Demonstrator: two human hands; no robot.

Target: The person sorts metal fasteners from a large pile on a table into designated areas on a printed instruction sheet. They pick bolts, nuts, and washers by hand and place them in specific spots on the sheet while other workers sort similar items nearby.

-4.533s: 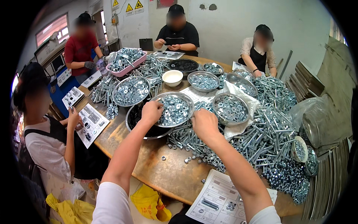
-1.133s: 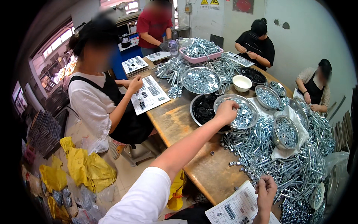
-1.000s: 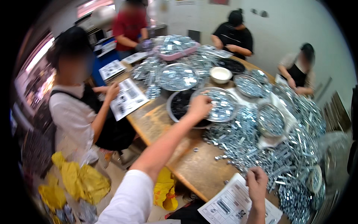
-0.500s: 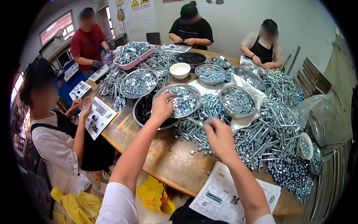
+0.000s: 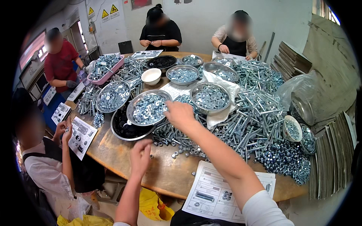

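Note:
My right hand (image 5: 181, 114) reaches over the right rim of a steel bowl of flat washers (image 5: 145, 109). Its fingertips are drawn together at the washers; what they pinch is too small to make out. Lower and nearer to me, my left hand (image 5: 140, 159) hovers above the table's bare wood with its fingers curled in. Any small piece inside it is hidden. Tucked partly beneath the washer bowl is a wider bowl of black parts (image 5: 122, 130). Under my right forearm lies a printed parts sheet (image 5: 205, 188) with a few nuts on it.
A large heap of bolts (image 5: 252, 116) and a pile of nuts (image 5: 284, 160) cover the table's right side. More washer bowls (image 5: 210, 97), a white bowl (image 5: 151, 77) and a pink basket (image 5: 107, 73) stand farther back. Several co-workers sit or stand around the table, one close on my left (image 5: 49, 158).
My left hand has left the washer bowl and drawn back toward me. My right hand has moved from over the bolts to that bowl. The whole view has swung to the right.

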